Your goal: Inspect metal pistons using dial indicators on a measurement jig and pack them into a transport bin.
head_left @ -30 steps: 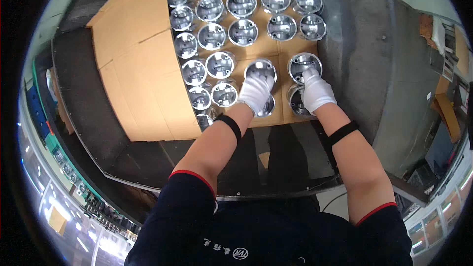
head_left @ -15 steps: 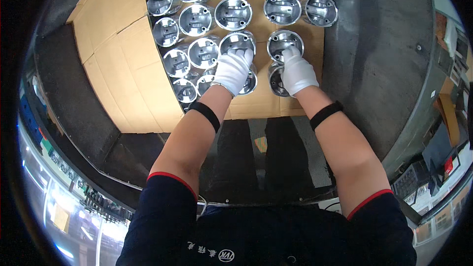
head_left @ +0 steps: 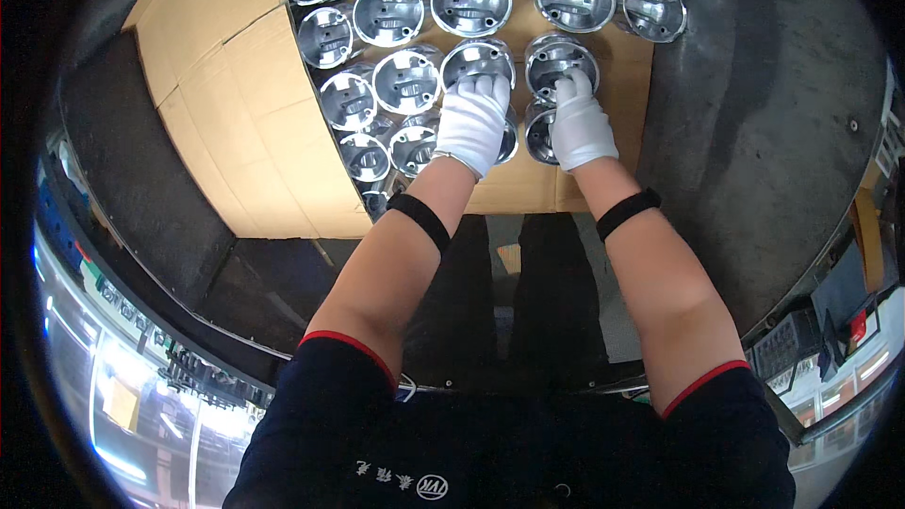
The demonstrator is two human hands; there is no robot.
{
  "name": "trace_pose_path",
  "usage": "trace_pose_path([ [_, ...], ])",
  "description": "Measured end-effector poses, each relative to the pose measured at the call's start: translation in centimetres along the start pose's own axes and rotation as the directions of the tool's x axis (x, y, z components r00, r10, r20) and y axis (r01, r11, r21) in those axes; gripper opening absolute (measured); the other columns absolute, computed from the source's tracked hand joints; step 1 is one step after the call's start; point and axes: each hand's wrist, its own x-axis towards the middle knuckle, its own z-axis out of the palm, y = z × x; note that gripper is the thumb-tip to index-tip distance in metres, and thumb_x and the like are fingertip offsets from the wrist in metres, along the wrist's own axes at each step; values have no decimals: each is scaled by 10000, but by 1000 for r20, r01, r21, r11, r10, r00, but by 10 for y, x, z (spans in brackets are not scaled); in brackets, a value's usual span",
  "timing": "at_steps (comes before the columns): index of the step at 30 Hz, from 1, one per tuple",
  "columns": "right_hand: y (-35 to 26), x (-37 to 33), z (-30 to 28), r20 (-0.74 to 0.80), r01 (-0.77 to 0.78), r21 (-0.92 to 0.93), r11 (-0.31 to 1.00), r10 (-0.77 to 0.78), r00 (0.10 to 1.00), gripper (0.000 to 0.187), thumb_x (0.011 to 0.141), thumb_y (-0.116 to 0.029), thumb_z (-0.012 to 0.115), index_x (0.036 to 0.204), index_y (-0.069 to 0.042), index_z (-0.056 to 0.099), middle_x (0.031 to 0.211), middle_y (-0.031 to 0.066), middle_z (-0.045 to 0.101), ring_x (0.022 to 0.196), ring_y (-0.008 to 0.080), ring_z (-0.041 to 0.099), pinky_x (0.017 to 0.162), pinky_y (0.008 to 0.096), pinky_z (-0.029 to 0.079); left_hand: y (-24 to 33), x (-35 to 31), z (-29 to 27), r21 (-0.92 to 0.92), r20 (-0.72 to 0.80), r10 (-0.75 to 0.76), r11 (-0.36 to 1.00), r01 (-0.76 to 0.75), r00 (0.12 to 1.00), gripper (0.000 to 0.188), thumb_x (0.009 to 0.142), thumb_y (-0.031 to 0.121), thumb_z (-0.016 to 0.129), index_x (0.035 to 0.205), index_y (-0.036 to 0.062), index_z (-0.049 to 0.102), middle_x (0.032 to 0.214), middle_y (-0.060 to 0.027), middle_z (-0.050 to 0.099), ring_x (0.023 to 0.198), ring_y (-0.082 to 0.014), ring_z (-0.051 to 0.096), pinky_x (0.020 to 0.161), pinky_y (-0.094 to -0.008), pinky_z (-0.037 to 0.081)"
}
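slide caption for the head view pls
White-gloved left hand and right hand, each at a shiny metal cup, near rows of similar cups on brown cardboard.

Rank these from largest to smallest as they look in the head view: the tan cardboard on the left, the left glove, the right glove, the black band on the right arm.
1. Tan cardboard
2. Left glove and right glove: too alike to rank
3. Black band

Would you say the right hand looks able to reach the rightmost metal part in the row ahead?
Probably yes: bare cardboard lies between the right hand and that rightmost metal part, though that hand touches a nearer part.
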Motion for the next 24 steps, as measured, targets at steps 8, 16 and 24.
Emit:
trace_pose_path([
  [8, -11, -3, -18, 102, -21, 3, 1000, 20, 995, 679, 860, -27, 532, 1477, -196, 306, 1509, 183, 282, 1031, 421, 635, 913, 496, 517, 25, -60, 17, -186, 26, 47, 982, -41, 999, 350, 818, 225, 653, 1100, 36, 566, 1017, -159, 652, 921, -321, 637, 768, -398, 523],
  [16, -24, -28, -54, 143, -41, -74, 996, 52, 988, 681, 852, -97, 568, 1478, -184, 313, 1506, 188, 314, 1056, 412, 629, 929, 491, 503, 22, -63, 16, -80, 170, 115, 992, -102, 979, 289, 840, 143, 599, 1114, 59, 566, 983, -125, 676, 909, -298, 666, 748, -375, 539],
  [24, -71, -148, -178, 87, 120, 172, 978, -136, 987, 391, 883, -181, 559, 1252, -55, 541, 1153, 215, 635, 1027, 399, 628, 893, 478, 508, -37, -133, -80, -478, 157, 79, 879, 6, 984, 408, 848, 197, 650, 1200, 19, 550, 1042, -210, 659, 945, -385, 653, 812, -481, 523],
])
